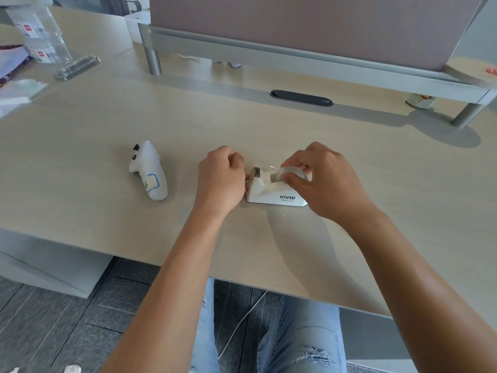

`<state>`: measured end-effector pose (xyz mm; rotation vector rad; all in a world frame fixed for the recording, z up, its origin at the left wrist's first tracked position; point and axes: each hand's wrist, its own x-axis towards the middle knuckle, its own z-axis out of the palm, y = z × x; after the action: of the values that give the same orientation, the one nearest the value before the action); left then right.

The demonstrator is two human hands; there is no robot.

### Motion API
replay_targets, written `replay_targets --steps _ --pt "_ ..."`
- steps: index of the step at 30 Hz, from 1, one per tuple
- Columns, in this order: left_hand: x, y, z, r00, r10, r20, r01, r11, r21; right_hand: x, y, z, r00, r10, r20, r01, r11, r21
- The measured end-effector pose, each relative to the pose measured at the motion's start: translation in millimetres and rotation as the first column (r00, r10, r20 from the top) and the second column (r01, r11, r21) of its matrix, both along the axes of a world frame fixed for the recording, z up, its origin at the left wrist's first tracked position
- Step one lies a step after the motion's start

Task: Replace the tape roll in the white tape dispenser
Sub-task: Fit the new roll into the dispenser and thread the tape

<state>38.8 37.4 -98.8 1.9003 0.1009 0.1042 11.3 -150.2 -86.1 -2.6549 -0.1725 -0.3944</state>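
Dispenser (pixel 271 191) on surface (pixel 107 146) center. R hand (pixel 322 181) grip closed on tape roll (pixel 294 172) atop dispenser; L hand (pixel 220 179) fist-closed at its left end, contents unclear. Controller (pixel 148 170) left.

Most of the clear tape roll (pixel 294 172) is covered by the right hand (pixel 326 181), so its seating in the white tape dispenser (pixel 274 189) cannot be judged. The fingers (pixel 236 160) of the left hand (pixel 219 179) are curled out of sight at the cutter end — whatever is pinched there is hidden. The small print under the dispenser's logo is too small to read. At the left edge, a plastic bottle (pixel 43 36) and papers (pixel 16 90) are blurred and cut off.
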Motion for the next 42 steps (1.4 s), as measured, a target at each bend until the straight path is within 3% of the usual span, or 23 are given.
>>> replay_targets --steps 11,19,21,24,26,28,34,42 --pt "3 7 -6 0.994 0.022 -0.109 -0.05 0.964 -0.26 -1 1 2 1.0 -0.015 -0.018 0.015 1.0 -0.002" --pt "6 10 -22 0.985 0.058 -0.165 -0.098 0.964 -0.248 -3 0 4 1.0 -0.014 -0.026 0.013 1.0 -0.018" --pt "6 11 -24 0.985 0.054 -0.162 -0.081 0.983 -0.164 -3 1 5 0.999 -0.016 -0.035 0.015 1.0 -0.024" --pt "8 13 -23 0.996 0.044 -0.076 -0.032 0.988 0.149 -3 0 6 0.999 -0.022 -0.049 0.021 1.0 -0.021" --pt "11 13 -24 0.999 0.033 -0.028 -0.019 0.915 0.403 -3 0 7 0.998 -0.024 -0.058 0.022 1.0 -0.02" --pt "11 12 -25 0.999 0.028 -0.017 -0.014 0.834 0.552 -3 0 6 0.998 -0.026 -0.061 0.025 1.0 -0.018" --pt "8 1 -27 1.0 0.0 0.017 -0.011 0.741 0.671 -3 0 7 0.998 -0.028 -0.065 0.026 0.999 -0.02" --pt "0 0 -26 0.994 0.016 0.109 -0.081 0.781 0.62 -2 0 7 0.998 -0.031 -0.063 0.03 0.999 -0.017"
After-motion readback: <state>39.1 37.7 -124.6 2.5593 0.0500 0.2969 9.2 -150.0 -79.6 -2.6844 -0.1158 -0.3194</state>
